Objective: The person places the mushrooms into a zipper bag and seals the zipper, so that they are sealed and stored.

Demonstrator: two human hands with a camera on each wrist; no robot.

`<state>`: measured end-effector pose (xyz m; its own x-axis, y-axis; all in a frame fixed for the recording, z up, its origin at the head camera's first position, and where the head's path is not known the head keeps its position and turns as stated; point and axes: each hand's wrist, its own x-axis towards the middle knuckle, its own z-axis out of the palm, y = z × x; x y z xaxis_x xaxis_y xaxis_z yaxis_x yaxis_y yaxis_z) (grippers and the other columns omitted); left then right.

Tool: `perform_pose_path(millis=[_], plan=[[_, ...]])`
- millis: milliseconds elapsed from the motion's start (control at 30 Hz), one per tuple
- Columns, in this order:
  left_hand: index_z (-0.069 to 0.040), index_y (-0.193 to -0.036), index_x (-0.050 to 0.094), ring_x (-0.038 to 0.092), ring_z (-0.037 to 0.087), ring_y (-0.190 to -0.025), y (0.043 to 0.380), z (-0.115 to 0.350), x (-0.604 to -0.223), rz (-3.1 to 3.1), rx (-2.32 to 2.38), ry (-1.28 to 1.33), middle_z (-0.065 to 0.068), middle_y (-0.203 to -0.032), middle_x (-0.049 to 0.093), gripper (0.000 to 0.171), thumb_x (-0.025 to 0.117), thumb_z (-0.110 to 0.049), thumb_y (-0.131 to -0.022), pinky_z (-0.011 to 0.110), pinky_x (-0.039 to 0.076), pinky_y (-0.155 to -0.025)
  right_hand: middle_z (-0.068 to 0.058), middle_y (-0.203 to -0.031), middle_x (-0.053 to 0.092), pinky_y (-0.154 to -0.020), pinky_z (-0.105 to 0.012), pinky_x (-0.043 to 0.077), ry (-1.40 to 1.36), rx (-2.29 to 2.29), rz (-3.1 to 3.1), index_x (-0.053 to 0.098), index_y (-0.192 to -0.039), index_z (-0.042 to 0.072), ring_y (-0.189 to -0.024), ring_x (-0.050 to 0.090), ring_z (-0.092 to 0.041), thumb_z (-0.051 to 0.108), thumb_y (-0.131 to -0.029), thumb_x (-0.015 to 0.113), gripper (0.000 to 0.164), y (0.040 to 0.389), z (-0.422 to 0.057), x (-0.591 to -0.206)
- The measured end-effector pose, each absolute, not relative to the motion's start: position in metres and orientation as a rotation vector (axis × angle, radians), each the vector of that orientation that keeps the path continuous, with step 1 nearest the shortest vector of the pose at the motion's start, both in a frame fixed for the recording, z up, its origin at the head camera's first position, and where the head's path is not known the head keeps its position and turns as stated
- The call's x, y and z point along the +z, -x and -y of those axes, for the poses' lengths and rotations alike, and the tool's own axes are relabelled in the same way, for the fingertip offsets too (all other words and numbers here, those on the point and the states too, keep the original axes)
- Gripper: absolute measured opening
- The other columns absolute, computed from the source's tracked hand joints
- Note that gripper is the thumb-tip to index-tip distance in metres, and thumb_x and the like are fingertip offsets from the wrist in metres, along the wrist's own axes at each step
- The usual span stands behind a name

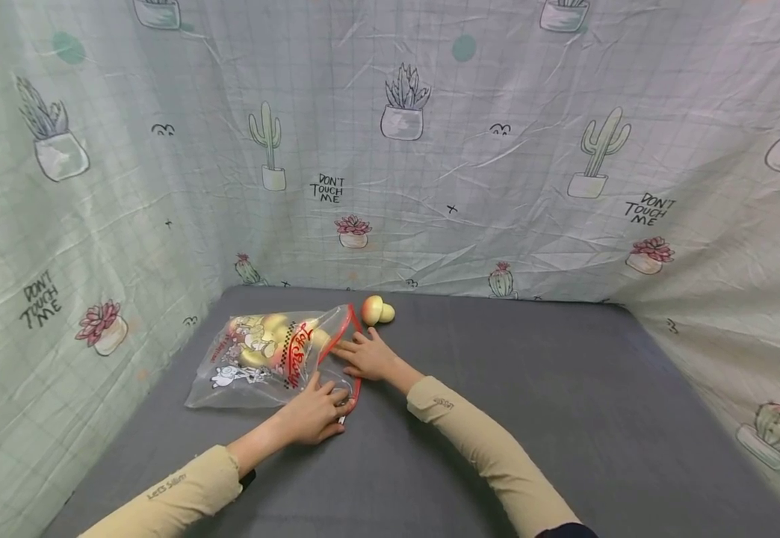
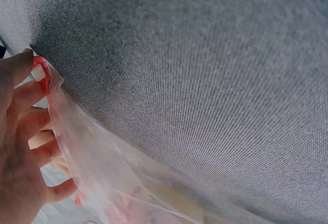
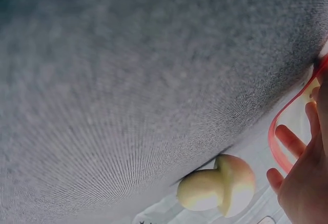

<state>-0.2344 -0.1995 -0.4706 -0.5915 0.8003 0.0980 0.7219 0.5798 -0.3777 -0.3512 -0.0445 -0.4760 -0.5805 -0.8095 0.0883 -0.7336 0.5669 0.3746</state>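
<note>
A clear zip bag (image 1: 265, 388) with a red-edged mouth and "Toy Story" print lies on the grey table, its mouth facing right. Several yellow pieces (image 1: 274, 326) are inside it. At the mouth's near corner, my left hand (image 1: 316, 413) holds the bag's edge, with thumb and forefinger at the white slider (image 2: 39, 73). My right hand (image 1: 371, 357) lies at the farther part of the mouth, fingers spread and touching the red edge (image 3: 277, 143). Just beyond it, outside the bag, a yellow toy mushroom (image 1: 374, 310) with a reddish cap lies on its side.
The grey tabletop (image 1: 531, 388) stretches to the right and toward the front. A pale curtain (image 1: 457, 172) printed with cacti and potted plants hangs behind the table and along both sides.
</note>
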Motion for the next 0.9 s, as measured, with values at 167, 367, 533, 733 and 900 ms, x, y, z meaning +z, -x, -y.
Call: perform_pose_path(millis=[167,367,533,733,900], plan=[[-0.019,-0.115,0.061,0.052,0.022,-0.091,0.235,0.199,-0.47,2.541,0.414,1.265,0.002,-0.113,0.058,0.041,0.052,-0.044,-0.084,0.055,0.037,-0.084,0.011,-0.141,0.036,-0.097,-0.046,0.034,-1.32,-0.354,2.593,0.032,-0.138,0.031,-0.112,0.043,-0.014,0.046,-0.091,0.039,0.05,0.355,0.041,-0.476],[-0.019,-0.115,0.061,0.052,0.023,-0.092,0.233,0.2,-0.47,2.554,0.412,1.257,0.002,-0.114,0.059,0.041,0.052,-0.044,-0.084,0.054,0.037,-0.084,0.009,-0.144,0.031,-0.098,-0.049,0.032,-1.354,-0.18,2.663,0.03,-0.139,0.028,-0.125,0.037,-0.015,0.046,-0.093,0.033,0.05,0.361,0.03,-0.481],[-0.019,-0.116,0.061,0.053,0.023,-0.092,0.231,0.2,-0.468,2.561,0.418,1.254,0.002,-0.114,0.059,0.041,0.052,-0.044,-0.084,0.054,0.037,-0.084,0.006,-0.144,0.032,-0.098,-0.049,0.033,-1.352,-0.149,2.661,0.035,-0.138,0.022,-0.125,0.037,-0.017,0.038,-0.092,0.041,0.049,0.349,0.023,-0.471],[-0.019,-0.116,0.061,0.053,0.023,-0.092,0.231,0.199,-0.467,2.57,0.402,1.253,0.003,-0.115,0.059,0.041,0.053,-0.043,-0.084,0.055,0.037,-0.084,0.008,-0.145,0.029,-0.094,-0.044,0.034,-1.336,-0.174,2.627,0.034,-0.138,0.023,-0.123,0.038,-0.014,0.039,-0.092,0.041,0.049,0.346,0.017,-0.472],[-0.019,-0.116,0.061,0.053,0.023,-0.093,0.232,0.199,-0.468,2.573,0.411,1.259,0.003,-0.115,0.059,0.041,0.052,-0.043,-0.084,0.054,0.037,-0.084,0.008,-0.145,0.029,-0.092,-0.043,0.036,-1.341,-0.17,2.598,0.035,-0.137,0.023,-0.122,0.039,-0.014,0.041,-0.092,0.04,0.049,0.346,0.011,-0.472]])
